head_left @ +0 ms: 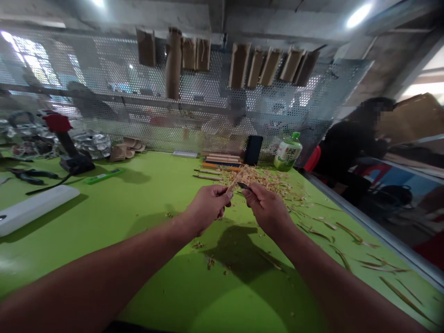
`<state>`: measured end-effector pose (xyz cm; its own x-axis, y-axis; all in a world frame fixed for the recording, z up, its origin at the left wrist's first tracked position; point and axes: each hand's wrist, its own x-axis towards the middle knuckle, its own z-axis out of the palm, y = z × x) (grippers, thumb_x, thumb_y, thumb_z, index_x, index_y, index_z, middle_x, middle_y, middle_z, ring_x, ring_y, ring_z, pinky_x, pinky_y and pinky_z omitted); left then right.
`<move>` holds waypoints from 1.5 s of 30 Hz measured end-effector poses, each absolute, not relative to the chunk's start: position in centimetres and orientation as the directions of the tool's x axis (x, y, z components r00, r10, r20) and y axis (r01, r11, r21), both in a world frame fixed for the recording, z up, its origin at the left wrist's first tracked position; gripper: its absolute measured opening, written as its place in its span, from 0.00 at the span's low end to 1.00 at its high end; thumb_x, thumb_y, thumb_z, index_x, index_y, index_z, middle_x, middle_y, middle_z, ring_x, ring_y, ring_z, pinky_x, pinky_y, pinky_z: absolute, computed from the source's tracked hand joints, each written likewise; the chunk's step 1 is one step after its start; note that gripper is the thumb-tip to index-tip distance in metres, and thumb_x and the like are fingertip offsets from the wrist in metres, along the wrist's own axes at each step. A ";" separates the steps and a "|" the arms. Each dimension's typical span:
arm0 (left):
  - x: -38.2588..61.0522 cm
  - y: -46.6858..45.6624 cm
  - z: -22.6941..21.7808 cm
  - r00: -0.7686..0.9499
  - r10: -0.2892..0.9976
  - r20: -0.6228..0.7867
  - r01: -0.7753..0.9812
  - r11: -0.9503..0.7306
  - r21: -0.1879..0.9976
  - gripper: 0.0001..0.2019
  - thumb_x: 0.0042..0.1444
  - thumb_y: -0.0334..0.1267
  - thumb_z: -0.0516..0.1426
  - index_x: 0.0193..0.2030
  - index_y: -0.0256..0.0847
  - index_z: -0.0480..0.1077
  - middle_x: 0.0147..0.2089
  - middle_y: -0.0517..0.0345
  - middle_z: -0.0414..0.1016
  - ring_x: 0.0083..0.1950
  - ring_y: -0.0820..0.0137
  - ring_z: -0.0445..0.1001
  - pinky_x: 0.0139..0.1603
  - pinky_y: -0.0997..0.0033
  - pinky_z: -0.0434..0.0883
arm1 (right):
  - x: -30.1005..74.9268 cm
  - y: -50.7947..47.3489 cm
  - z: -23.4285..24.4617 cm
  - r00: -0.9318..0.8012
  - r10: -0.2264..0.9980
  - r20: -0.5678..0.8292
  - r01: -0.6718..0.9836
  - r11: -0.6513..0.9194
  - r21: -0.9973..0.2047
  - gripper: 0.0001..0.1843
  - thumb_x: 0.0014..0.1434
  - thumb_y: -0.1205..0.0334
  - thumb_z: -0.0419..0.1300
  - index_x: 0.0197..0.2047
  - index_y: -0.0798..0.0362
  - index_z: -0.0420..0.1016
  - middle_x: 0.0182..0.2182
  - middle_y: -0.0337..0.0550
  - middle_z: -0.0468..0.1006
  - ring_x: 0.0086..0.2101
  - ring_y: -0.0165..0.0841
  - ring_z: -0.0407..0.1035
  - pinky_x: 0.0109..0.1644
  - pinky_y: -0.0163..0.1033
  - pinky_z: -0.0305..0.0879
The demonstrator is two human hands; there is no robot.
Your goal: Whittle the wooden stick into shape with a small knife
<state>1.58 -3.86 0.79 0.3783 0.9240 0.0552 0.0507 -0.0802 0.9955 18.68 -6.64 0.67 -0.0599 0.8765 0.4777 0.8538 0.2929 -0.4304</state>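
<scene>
Left hand (208,208) closed on wooden stick (237,178), right hand (267,208) gripping short dark knife (243,185) just beside it, centre frame above shavings (265,178); keep cuts shallow, edge away from fingers.

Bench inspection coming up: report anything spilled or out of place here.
Wood shavings stand out: they are strewn over the green workbench, heaped just beyond the left hand and right hand, and trail as long strips toward the bench's right edge. The wooden-handled tools behind them lie neatly by comparison.
</scene>
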 end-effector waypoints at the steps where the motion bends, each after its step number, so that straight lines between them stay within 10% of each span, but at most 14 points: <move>1: 1.6 -3.9 0.8 0.374 0.926 0.053 0.056 -0.079 0.995 0.12 0.56 0.43 0.56 0.27 0.37 0.66 0.22 0.65 0.63 0.17 0.82 0.55 0.17 0.79 0.52 | 18.7 -6.6 0.6 -0.063 0.877 0.476 0.857 0.292 -0.424 0.18 0.65 0.49 0.46 0.28 0.50 0.61 0.21 0.35 0.66 0.23 0.29 0.61 0.28 0.33 0.49; 21: 1.1 -3.9 1.1 0.492 0.870 0.028 0.042 -0.055 0.998 0.11 0.56 0.45 0.56 0.37 0.38 0.71 0.26 0.64 0.66 0.16 0.82 0.54 0.16 0.79 0.52 | 18.8 -6.5 0.7 -0.043 0.884 0.465 0.949 0.181 -0.257 0.20 0.66 0.47 0.43 0.33 0.50 0.65 0.22 0.39 0.69 0.24 0.32 0.61 0.27 0.35 0.44; 28: 1.2 -4.7 1.5 0.381 0.919 0.104 0.112 -0.157 0.981 0.12 0.57 0.45 0.55 0.32 0.37 0.72 0.20 0.68 0.52 0.20 0.79 0.47 0.21 0.77 0.48 | 18.2 -6.8 0.6 -0.037 0.892 0.451 0.984 0.111 -0.137 0.20 0.68 0.49 0.41 0.35 0.51 0.66 0.24 0.42 0.72 0.23 0.33 0.62 0.27 0.36 0.41; 45: 1.3 -3.9 0.0 0.362 0.890 0.277 0.409 -0.419 0.810 0.15 0.60 0.44 0.49 0.24 0.39 0.57 0.22 0.65 0.52 0.25 0.75 0.51 0.27 0.71 0.47 | 18.2 -5.7 -0.7 -0.042 0.911 0.410 0.911 0.204 -0.359 0.19 0.67 0.48 0.42 0.28 0.49 0.56 0.21 0.38 0.65 0.23 0.31 0.58 0.27 0.36 0.44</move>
